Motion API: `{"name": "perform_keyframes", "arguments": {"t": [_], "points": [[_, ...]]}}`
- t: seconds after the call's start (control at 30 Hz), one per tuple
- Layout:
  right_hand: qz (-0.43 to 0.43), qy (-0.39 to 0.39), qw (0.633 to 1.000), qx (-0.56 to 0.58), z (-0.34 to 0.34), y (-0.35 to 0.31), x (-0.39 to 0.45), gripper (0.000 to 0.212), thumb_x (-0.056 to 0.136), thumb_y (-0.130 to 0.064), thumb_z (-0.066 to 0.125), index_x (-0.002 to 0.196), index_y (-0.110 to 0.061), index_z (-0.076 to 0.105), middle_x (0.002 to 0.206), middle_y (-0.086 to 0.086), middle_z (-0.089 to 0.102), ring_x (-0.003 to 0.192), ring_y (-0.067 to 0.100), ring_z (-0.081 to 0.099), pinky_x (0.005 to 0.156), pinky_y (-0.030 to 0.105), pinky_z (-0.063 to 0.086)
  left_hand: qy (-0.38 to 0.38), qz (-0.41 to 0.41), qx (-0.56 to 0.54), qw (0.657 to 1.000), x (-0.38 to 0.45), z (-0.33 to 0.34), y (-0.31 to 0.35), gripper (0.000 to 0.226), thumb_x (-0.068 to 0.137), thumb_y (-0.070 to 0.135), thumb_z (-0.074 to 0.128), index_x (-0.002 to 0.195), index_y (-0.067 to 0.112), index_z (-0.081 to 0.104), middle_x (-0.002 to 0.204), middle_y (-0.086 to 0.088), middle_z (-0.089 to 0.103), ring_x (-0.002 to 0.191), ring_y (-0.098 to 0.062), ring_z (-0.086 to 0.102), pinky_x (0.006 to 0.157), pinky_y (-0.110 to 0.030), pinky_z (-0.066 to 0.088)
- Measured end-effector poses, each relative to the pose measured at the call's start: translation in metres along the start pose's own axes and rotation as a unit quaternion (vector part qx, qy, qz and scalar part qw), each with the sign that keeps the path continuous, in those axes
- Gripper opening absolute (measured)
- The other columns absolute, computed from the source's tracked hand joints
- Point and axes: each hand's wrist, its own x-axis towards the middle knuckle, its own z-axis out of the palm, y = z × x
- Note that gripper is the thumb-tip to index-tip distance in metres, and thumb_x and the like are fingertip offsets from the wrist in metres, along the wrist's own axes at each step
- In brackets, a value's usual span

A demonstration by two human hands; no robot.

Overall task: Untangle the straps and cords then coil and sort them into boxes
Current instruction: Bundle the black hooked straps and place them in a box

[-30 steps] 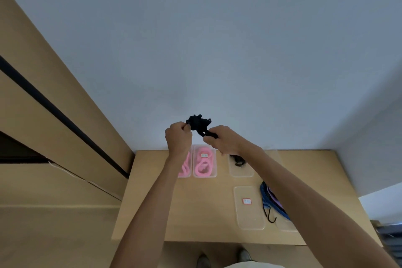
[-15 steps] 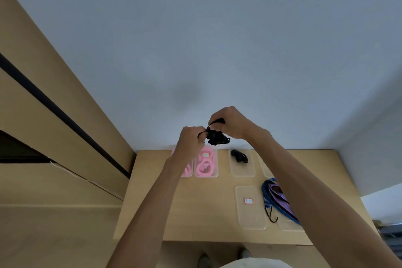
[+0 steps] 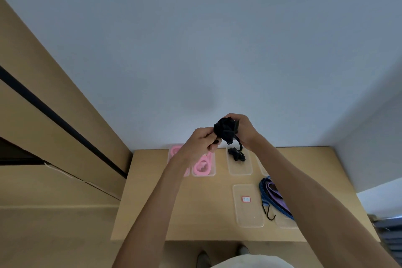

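While both arms reach out over the desk: near to far, this is how it lies.
Near edge: shoes (image 3: 222,257) on the floor, just past the desk (image 3: 185,213) front.
Near right of desk: an empty clear box (image 3: 248,213) with a red-edged label, and just right of it a blue hook cord (image 3: 266,198) lying with a purple strap (image 3: 277,196), black hook end toward us.
Far row: pink coils (image 3: 203,166) in a clear box at left, partly behind the left wrist; right of that, a clear box (image 3: 239,168) holding a black coil (image 3: 237,156).
Left hand (image 3: 201,142): raised above the far row, fingers curled, pinching the lower end of the black strap bundle (image 3: 225,129).
Right hand (image 3: 242,130): higher and right, fingers wrapped round the bundle's top.
Bundle: held in the air between both hands, a short loop dangling beneath.
Beyond: pale wall (image 3: 217,39), wood panelling (image 3: 43,93) at left.
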Motion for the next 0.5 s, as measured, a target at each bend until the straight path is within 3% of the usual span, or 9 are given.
{"name": "perform_keyframes", "arguments": {"t": [0.07,0.2,0.3,0.37,0.5], "points": [[0.005,0.019,1.000,0.003,-0.003,0.002,0.000,0.020,0.087,0.007,0.050,0.084,-0.003,0.068,0.084,0.014,0.067,0.075,0.030,0.061,0.063,0.032,0.052,-0.021,-0.030,0.008,0.999,0.000,-0.007,-0.004,0.021,0.100,-0.004,0.040,0.090,-0.013,0.056,0.071,-0.006,0.052,0.059,-0.015,0.041,0.062,-0.029,0.034],[0.014,-0.021,1.000,0.019,0.001,0.009,-0.003,0.019,0.095,-0.001,0.051,0.079,-0.003,0.063,0.086,0.012,0.063,0.077,0.025,0.062,0.069,0.032,0.054,0.032,-0.046,-0.003,0.998,0.001,-0.003,-0.008,0.016,0.099,0.003,0.055,0.090,-0.002,0.068,0.070,-0.009,0.063,0.063,-0.023,0.056,0.063,-0.028,0.048],[0.094,-0.038,0.990,0.096,0.008,0.012,-0.011,0.030,0.098,0.003,0.039,0.073,-0.004,0.053,0.067,0.009,0.054,0.055,0.018,0.055,0.049,0.024,0.046,0.063,-0.042,-0.024,0.997,0.003,-0.003,-0.011,0.019,0.098,0.011,0.062,0.084,-0.001,0.069,0.067,-0.010,0.064,0.059,-0.021,0.061,0.060,-0.027,0.050],[0.138,-0.044,0.975,0.168,0.013,0.016,-0.016,0.032,0.100,0.005,0.032,0.077,-0.006,0.052,0.065,0.009,0.053,0.043,0.013,0.049,0.042,0.021,0.040,0.075,-0.044,-0.027,0.996,0.005,-0.005,-0.012,0.021,0.098,0.011,0.062,0.084,-0.003,0.069,0.067,-0.011,0.065,0.057,-0.020,0.061,0.060,-0.026,0.051],[0.152,-0.080,0.975,0.142,0.026,0.025,-0.013,0.024,0.103,-0.007,0.033,0.092,-0.008,0.054,0.071,0.007,0.052,0.048,0.013,0.036,0.055,0.028,0.033,0.125,-0.053,-0.068,0.988,0.010,-0.006,-0.013,0.027,0.098,0.012,0.063,0.086,-0.012,0.064,0.068,-0.014,0.062,0.053,-0.019,0.056,0.056,-0.026,0.048]]}}
